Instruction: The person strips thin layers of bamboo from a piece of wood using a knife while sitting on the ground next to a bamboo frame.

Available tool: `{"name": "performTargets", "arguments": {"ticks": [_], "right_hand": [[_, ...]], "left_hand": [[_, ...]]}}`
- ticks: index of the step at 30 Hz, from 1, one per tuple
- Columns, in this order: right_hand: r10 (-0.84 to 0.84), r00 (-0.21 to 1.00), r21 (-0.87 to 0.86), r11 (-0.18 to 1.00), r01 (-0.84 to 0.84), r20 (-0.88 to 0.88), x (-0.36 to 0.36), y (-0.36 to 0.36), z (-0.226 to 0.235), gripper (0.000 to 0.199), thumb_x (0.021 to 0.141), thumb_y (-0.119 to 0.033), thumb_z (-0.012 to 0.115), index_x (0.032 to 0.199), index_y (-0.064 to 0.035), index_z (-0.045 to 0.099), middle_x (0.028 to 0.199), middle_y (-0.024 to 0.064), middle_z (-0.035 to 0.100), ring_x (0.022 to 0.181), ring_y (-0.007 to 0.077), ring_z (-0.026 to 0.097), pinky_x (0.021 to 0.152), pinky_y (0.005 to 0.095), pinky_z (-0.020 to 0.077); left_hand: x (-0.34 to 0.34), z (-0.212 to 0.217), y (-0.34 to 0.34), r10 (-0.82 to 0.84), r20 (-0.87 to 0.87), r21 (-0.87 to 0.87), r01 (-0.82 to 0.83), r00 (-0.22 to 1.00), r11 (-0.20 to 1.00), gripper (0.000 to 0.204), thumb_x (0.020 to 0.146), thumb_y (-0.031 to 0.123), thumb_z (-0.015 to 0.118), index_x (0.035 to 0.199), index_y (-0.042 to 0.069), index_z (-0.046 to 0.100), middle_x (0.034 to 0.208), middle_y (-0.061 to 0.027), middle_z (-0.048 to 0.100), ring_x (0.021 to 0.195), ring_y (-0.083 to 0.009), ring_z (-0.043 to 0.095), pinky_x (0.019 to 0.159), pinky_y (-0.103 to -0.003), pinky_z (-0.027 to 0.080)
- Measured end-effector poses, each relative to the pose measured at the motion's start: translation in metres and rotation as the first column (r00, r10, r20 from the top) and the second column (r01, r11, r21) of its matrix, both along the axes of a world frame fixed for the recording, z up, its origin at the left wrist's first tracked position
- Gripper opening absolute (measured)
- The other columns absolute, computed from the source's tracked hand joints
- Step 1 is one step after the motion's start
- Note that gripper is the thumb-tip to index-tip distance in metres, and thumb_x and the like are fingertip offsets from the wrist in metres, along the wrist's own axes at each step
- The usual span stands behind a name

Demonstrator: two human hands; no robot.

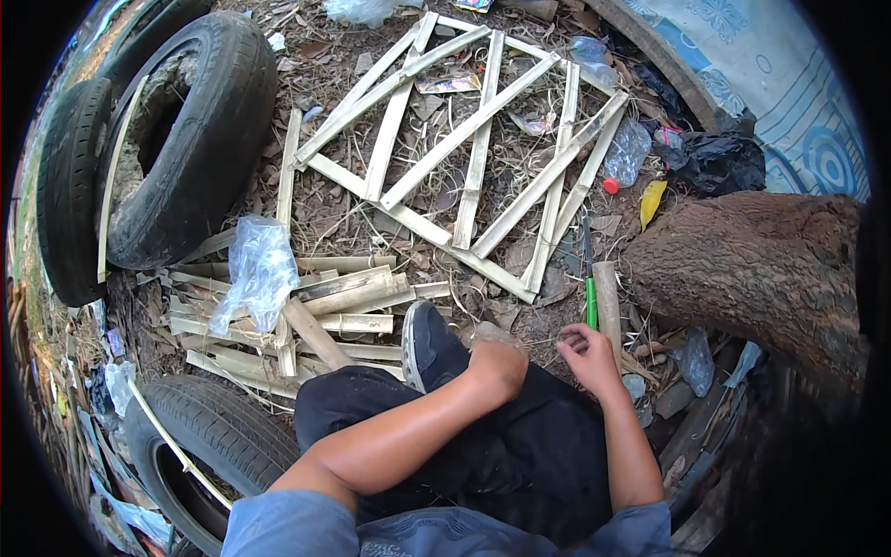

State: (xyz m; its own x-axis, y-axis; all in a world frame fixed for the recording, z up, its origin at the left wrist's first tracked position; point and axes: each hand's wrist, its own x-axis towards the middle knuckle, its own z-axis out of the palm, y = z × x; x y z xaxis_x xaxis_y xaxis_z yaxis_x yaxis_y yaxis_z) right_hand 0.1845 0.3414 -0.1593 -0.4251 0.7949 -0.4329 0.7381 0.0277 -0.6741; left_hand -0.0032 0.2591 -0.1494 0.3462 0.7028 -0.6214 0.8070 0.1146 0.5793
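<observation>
Two bare hands are in view: the right hand (591,362) has its fingers (574,343) loosely curled, and the left hand (501,355) is over the crossed dark legs (529,446), its fingers too unclear to read; I cannot tell whether either grips anything. One green-handled tool (591,304) lies just beyond the right fingers, its slim blade pointing away; contact is unclear. Just right of it is one pale stake (608,302). One dark shoe (438,345) is just left of the left fingers. Farther left lies a pile of bamboo pieces (357,298), more than ten, with one crumpled clear bag (255,269) on top. Ahead of both hands' fingers, one bamboo lattice (473,130) spreads out: two long rails, about eight slanting strips. Beyond the right fingers, past the lattice's right side, are one clear red-capped bottle (628,151), contents unclear, and one black bag (715,162). Farther ahead, one colourful wrapper (448,84) bears print too small to read. Well left of the fingers are at least three tyres (227,148).
</observation>
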Motion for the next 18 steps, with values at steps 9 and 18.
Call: {"name": "performTargets", "arguments": {"ticks": [9, 18], "right_hand": [[0.275, 0.950, 0.456, 0.833, -0.314, 0.151, -0.142, 0.053, -0.045, 0.033, 0.076, -0.017, 0.073, 0.106, -0.0062, 0.065, 0.078, 0.0108, 0.062, 0.066, 0.0261, 0.062, 0.064, 0.0356, 0.0507], [0.148, 0.988, 0.122, 0.982, -0.142, -0.037, -0.156, 0.051, -0.080, 0.042, 0.080, -0.003, 0.058, 0.121, 0.0051, 0.058, 0.080, 0.0097, 0.056, 0.062, 0.0142, 0.053, 0.059, 0.0285, 0.0446]], "left_hand": [[-0.008, -0.001, 0.011, 0.022, 0.230, -0.146, 0.012, 0.973, 0.989, 0.052, 0.085, 0.031, 0.063, 0.126, 0.000, 0.051, 0.112, -0.0196, 0.063, 0.107, -0.0341, 0.061, 0.090, -0.046, 0.048], [-0.005, -0.002, 0.006, 0.030, 0.307, -0.190, 0.030, 0.951, 0.981, 0.051, 0.083, 0.029, 0.063, 0.124, 0.000, 0.051, 0.116, -0.0188, 0.060, 0.109, -0.0333, 0.059, 0.089, -0.046, 0.049]]}}
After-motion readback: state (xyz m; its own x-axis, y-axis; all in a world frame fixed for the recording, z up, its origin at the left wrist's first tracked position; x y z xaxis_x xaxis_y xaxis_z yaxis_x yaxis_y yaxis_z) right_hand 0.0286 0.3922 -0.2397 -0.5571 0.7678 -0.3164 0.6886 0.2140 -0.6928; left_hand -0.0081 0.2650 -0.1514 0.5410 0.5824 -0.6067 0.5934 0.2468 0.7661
